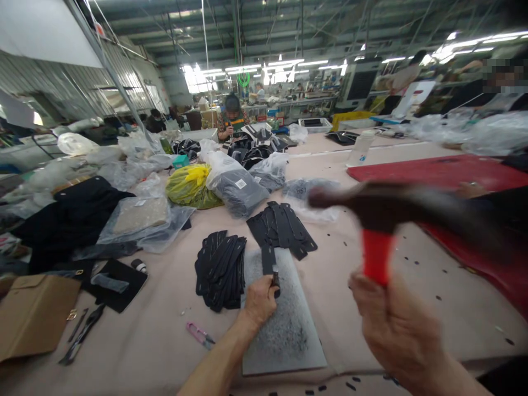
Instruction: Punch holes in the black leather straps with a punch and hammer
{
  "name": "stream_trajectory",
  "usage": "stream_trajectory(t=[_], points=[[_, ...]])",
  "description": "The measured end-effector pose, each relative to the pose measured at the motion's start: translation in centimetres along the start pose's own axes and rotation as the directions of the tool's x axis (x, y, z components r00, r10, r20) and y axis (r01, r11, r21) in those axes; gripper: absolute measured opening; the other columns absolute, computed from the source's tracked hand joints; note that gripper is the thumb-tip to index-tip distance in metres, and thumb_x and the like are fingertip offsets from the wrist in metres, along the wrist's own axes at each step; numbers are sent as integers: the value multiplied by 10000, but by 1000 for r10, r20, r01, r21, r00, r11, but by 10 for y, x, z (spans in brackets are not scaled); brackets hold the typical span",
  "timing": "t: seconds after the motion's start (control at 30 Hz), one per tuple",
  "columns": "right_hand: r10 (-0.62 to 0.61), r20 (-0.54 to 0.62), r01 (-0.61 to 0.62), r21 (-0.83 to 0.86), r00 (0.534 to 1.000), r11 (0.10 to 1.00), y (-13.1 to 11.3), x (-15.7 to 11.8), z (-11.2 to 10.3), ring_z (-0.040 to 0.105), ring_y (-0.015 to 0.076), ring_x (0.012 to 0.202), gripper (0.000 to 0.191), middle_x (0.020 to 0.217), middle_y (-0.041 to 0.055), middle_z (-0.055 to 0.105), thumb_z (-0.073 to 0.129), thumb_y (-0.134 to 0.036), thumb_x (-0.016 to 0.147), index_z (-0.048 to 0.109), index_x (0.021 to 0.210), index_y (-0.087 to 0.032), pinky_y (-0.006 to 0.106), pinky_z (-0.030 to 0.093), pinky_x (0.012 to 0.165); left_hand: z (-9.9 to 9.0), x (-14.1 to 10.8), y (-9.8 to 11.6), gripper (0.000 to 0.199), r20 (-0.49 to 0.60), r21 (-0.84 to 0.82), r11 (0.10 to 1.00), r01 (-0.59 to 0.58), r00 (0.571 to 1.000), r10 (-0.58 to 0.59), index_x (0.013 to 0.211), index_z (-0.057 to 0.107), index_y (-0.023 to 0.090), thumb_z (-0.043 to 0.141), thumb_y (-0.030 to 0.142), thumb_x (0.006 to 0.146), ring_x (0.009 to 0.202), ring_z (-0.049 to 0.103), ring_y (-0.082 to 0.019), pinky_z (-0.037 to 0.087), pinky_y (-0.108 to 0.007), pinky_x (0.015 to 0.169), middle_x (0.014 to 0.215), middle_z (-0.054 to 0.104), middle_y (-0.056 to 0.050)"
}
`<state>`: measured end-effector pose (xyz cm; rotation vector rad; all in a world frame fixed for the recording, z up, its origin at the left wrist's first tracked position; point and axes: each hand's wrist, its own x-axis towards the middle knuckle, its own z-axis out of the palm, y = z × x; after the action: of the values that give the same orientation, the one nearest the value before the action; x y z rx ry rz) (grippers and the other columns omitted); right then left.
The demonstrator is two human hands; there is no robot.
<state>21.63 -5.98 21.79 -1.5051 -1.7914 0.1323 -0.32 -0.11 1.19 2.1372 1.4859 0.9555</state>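
Observation:
My right hand [396,324] is raised at the right, wrapped round the red handle of a claw hammer [377,242]; its dark head is blurred by motion. My left hand [259,302] grips a short dark metal punch [276,281], held over a black strip [269,258]. Under the strip lies a grey board [289,335] covered in dark marks. A fanned pile of black strips [220,269] lies left of the board, and a second pile of black strips [282,226] lies beyond it.
Pink thread snips [200,334] lie left of my forearm. A tan bag [37,313] and black cloth [74,214] sit at the left. Bagged pieces [239,190] and a yellow bag [192,186] stand behind. Red material [445,168] covers the right; a co-worker [232,115] sits opposite.

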Motion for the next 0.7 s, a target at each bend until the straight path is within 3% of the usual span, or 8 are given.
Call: stream_trajectory(t=[0.13, 0.27, 0.4, 0.43, 0.47, 0.57, 0.63, 0.7], points=[[20, 373, 31, -130, 928, 991, 31, -19, 19, 416, 152, 359, 313, 462, -13, 493, 412, -442, 939, 483, 702, -250, 309, 162, 432, 0, 0, 0, 161, -1, 10, 1000, -10, 1000, 10, 857, 609, 201, 520, 77, 803, 741, 656, -206, 499, -305, 662, 760, 672, -42], [267, 469, -252, -97, 842, 963, 71, -33, 28, 486, 155, 442, 406, 507, -14, 503, 343, -525, 938, 452, 678, -234, 272, 263, 452, 0, -1, 2, 156, -7, 3, 1000, 17, 1000, -17, 853, 607, 200, 517, 77, 816, 751, 660, -205, 497, -301, 677, 752, 671, -39], [537, 577, -560, -159, 616, 813, 125, -62, 53, 465, 153, 408, 412, 527, -18, 502, 241, -491, 951, 456, 719, -227, 253, 310, 411, -1, -1, 3, 170, -8, 3, 1000, 10, 1000, -10, 860, 609, 199, 530, 61, 803, 767, 664, -204, 498, -294, 689, 775, 682, -41], [551, 551, -516, -236, 626, 823, 137, -69, 61, 507, 167, 447, 392, 567, 5, 540, 258, -454, 953, 486, 741, -217, 264, 353, 440, -1, -1, 3, 168, -6, 6, 1000, 7, 1000, -7, 864, 611, 199, 533, 62, 803, 770, 664, -203, 499, -293, 693, 778, 683, -42], [540, 503, -440, -313, 675, 842, 146, -75, 68, 560, 191, 519, 357, 645, 42, 593, 289, -417, 951, 529, 797, -201, 287, 401, 489, -1, 0, 3, 163, -3, 9, 1000, 9, 1000, -9, 863, 612, 199, 536, 67, 804, 768, 663, -203, 500, -293, 695, 773, 682, -42], [303, 327, -133, -453, 895, 882, 144, -79, 91, 626, 294, 918, 281, 1064, 166, 646, 400, -308, 915, 588, 1067, -164, 413, 476, 755, -1, 0, 2, 141, 25, 14, 999, 38, 999, -38, 862, 609, 199, 532, 89, 819, 775, 661, -203, 503, -298, 714, 770, 676, -43], [142, 306, -12, -391, 941, 920, 121, -69, 109, 539, 324, 1144, 351, 1291, 167, 562, 444, -279, 898, 555, 1216, -179, 473, 432, 917, -1, 0, 1, 128, 41, 21, 998, 65, 997, -66, 848, 601, 196, 516, 103, 831, 782, 658, -205, 504, -303, 723, 779, 672, -46], [33, 376, 57, -225, 926, 973, 93, -56, 130, 464, 309, 1246, 426, 1373, 138, 516, 480, -288, 888, 519, 1302, -196, 478, 376, 1012, 0, -1, 2, 138, 47, 19, 997, 72, 996, -73, 859, 601, 193, 491, 111, 841, 800, 659, -208, 507, -309, 732, 807, 676, -53]])
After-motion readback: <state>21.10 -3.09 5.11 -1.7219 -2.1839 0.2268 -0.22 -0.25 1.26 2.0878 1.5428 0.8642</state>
